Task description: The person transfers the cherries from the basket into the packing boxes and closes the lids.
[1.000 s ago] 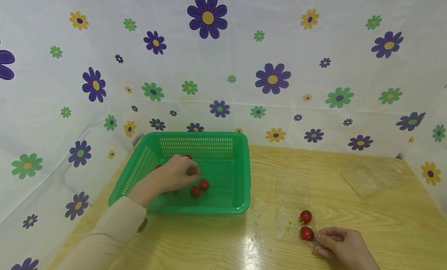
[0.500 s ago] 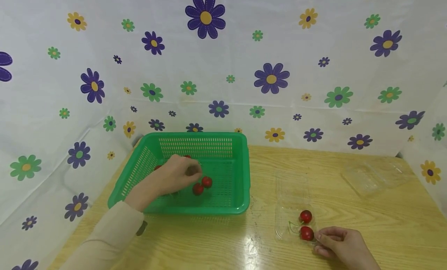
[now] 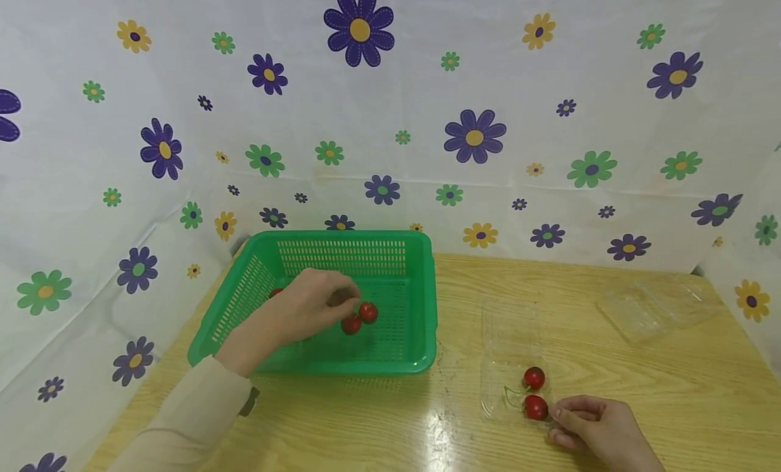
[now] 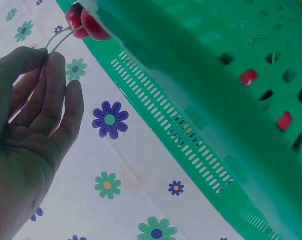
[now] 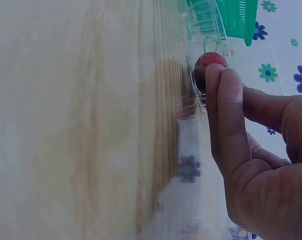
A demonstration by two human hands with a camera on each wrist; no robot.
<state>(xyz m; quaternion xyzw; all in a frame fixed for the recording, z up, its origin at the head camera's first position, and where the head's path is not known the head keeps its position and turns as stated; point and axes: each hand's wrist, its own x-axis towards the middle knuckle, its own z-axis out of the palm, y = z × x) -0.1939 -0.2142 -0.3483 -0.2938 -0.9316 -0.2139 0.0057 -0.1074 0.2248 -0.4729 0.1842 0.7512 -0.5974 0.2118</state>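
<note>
My left hand (image 3: 308, 304) is over the green basket (image 3: 421, 350), pinching the thin stems of a pair of cherries (image 3: 368, 312) between thumb and fingertips. The left wrist view shows these stems (image 4: 61, 37) running from the fingertips to the two hanging fruits (image 4: 93, 25). On the table at right lies an opened clear plastic clamshell box (image 3: 497, 390) with two dark red cherries (image 3: 535, 407) in its near part, a green stem beside them. My right hand (image 3: 594, 424) grips the box's near right edge, its fingertips close to the nearer cherry (image 5: 209, 62).
More cherries (image 3: 276, 292) lie in the basket, partly hidden behind the left hand and forearm. Another clear plastic box (image 3: 653, 309) stands at the back right of the wooden table (image 3: 464, 445). A flowered white cloth (image 3: 421, 72) hangs behind and at the sides.
My left hand has shifted slightly right, and the pair of cherries has moved up and to the right with it. The right hand and the box have stayed in place.
</note>
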